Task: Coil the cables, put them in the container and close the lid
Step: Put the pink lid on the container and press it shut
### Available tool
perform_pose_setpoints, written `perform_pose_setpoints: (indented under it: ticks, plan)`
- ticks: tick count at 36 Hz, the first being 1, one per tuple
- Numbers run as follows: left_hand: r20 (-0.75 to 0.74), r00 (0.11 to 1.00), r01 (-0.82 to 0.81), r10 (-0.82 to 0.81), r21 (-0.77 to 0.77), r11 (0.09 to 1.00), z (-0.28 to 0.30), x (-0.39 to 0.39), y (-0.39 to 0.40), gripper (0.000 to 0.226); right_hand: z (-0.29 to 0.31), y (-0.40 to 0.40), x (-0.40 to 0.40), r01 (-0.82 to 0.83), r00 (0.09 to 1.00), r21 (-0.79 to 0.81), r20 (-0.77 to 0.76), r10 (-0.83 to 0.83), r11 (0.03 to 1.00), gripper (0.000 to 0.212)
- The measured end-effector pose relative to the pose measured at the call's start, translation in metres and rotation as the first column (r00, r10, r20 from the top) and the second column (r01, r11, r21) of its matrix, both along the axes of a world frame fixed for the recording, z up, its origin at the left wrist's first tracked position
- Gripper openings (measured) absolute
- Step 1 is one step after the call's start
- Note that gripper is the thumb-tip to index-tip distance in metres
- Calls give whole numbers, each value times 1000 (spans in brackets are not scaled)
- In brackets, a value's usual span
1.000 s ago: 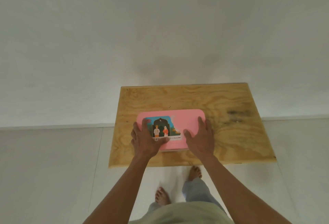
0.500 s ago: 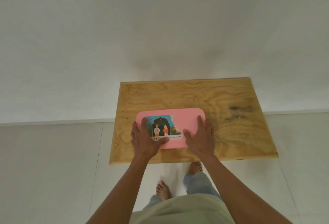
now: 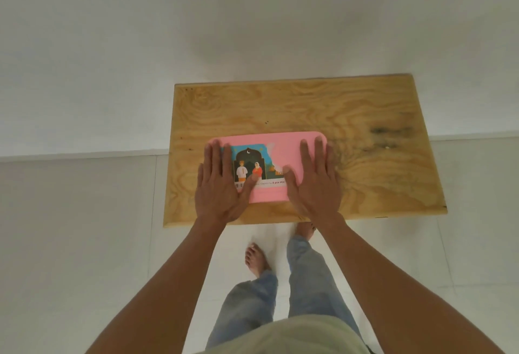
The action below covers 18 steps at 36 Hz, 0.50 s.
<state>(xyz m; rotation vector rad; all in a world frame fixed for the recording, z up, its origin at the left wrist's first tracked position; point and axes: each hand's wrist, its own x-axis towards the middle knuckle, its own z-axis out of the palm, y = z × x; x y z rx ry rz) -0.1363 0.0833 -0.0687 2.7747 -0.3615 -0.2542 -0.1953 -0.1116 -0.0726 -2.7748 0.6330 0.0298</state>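
1. Pressing flat on the pink lid (image 3: 283, 145), the left hand (image 3: 222, 185) lies with fingers straight and spread over the lid's left end, its thumb angled across the printed label (image 3: 254, 166).
2. The right hand (image 3: 313, 182) mirrors it on the lid's right end, palm down, fingers extended and holding nothing, thumb pointing inward toward the label.
3. The lid covers the container, which sits near the front edge of the plywood desk (image 3: 365, 117), left of centre; the container's walls are hidden beneath the lid and hands, and no cables are in view, so they are presumably already inside.
4. The step in hand appears to be seating the lid, the last stage of the task. To do it well, even downward pressure at both ends, then along the front and back edges and each corner, should engage the rim all round; pressing one end alone could tip the other end up.
5. The label shows two illustrated figures under a dark arch with a crescent moon on a blue ground. The line of print below reads in part "5 pcs Mix"; the rest is too small or is covered by the thumbs.
6. Beyond the desk are a pale floor, a white wall, and the person's bare feet and jeans below.
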Motion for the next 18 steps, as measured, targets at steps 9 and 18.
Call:
perform_pose_setpoints:
  ticks: [9, 18]
  plan:
    - [124, 992, -16, 13, 18, 1000, -10, -2, -3, 92, -9, 3, -1, 27, 994, -68, 107, -19, 997, 70]
    - [138, 990, -27, 21, 38, 999, -13, -1, -3, 93, -17, 2, -1, 23, 985, -103, 171, -5, 994, 71]
